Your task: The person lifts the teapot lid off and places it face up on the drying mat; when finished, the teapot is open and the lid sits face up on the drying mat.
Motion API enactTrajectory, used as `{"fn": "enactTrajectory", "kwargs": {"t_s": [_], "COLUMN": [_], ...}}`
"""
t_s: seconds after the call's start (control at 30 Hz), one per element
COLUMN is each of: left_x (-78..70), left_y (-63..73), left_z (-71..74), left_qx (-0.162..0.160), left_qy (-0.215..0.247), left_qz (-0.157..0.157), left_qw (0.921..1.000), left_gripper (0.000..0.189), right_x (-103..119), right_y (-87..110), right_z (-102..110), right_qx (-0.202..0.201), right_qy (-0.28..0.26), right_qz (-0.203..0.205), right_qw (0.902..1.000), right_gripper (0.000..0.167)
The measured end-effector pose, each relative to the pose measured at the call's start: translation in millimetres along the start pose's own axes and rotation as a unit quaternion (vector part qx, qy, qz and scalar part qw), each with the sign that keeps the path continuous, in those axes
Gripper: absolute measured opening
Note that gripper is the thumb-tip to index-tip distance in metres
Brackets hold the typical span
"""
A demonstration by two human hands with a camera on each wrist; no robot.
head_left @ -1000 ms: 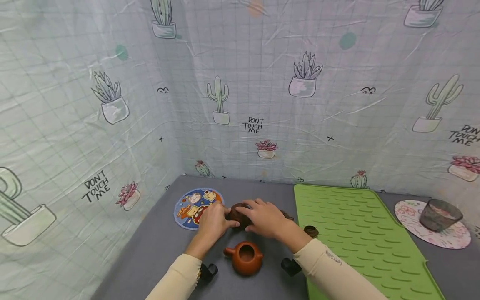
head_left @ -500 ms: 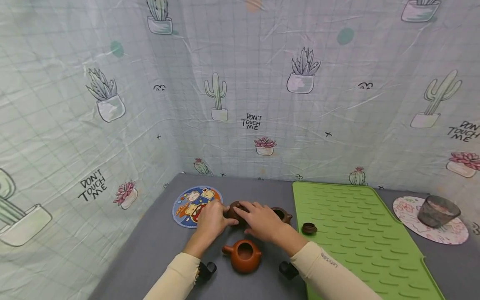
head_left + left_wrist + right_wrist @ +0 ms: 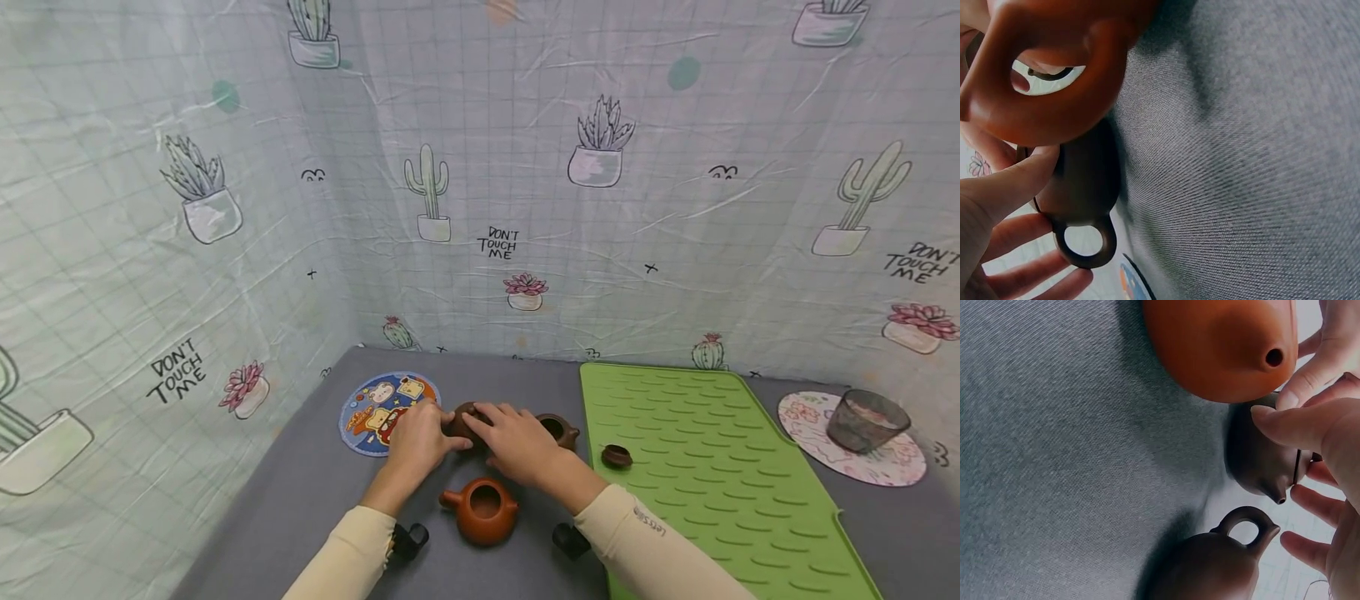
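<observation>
Okay, so going left to right: there's a blue cartoon mat (image 3: 382, 408) lying flat on the grey counter (image 3: 262, 525), then the left hand (image 3: 420, 433), its thumb (image 3: 1032, 175) pressed to the side of a dark brown teapot (image 3: 462, 425), grasping it near the loop handle (image 3: 1109, 240). That pot is the thing being worked on, and it sits upright between both hands with its lid (image 3: 1304, 460) on. Nearer the body, well clear of the handling, is an orange teapot (image 3: 486, 525), mouth uncovered, handle pointing left. The right hand (image 3: 517, 446) grasps the same brown pot from the other side, thumb (image 3: 1285, 424) low on the body, fingers up around the lid. Looks to me like the step in hand is seating or adjusting that lid; can't tell if it's fully home. Just past that hand is a second dark teapot (image 3: 567, 433) with no lid, then the green mat (image 3: 697, 517) with a small brown piece (image 3: 617, 456) near its edge, probably an upturned lid. Far right, a smoky cup (image 3: 862, 421) on a pale patterned mat (image 3: 900, 468). Next move, I'd say, calls for a steady left grip and light, level pressure from the right fingertips, since a tilted lid could slip off.
</observation>
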State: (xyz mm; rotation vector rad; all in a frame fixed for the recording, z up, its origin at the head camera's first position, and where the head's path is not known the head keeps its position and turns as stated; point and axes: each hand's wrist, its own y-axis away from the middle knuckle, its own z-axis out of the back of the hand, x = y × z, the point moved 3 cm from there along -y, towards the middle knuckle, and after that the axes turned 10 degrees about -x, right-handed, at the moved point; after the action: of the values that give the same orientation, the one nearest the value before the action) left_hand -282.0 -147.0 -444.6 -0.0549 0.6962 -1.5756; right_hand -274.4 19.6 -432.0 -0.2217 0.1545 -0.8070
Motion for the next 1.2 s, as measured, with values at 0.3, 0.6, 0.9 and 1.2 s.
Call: {"fn": "enactTrajectory", "kwargs": {"t_s": [0.3,0.6,0.9,1.2], "left_x": [0.0,-0.1,-1.8,-0.9], "left_y": [2.7,1.9,0.4,-0.1], "left_z": [1.6,2.4,1.6,1.2], "left_qx": [-0.006,0.004,0.004,-0.005], "left_qy": [0.003,0.001,0.002,-0.003], "left_qz": [0.004,0.01,0.01,0.005], "left_qw": [1.0,0.9999,0.9999,1.0], "left_gripper": [0.054,0.054,0.052,0.045], "right_x": [0.4,-1.2,-6.0,-5.4], "right_y": [-1.0,-5.4,-9.4,-11.1], "right_z": [0.4,4.5,6.7,20.7], "right_qx": [-0.007,0.0,-0.011,-0.061], "right_qy": [-0.026,-0.046,-0.077,-0.11], "right_qz": [-0.003,-0.013,-0.023,-0.031], "right_qw": [0.9996,0.9988,0.9967,0.9916], "right_gripper": [0.067,0.061,0.054,0.051]}}
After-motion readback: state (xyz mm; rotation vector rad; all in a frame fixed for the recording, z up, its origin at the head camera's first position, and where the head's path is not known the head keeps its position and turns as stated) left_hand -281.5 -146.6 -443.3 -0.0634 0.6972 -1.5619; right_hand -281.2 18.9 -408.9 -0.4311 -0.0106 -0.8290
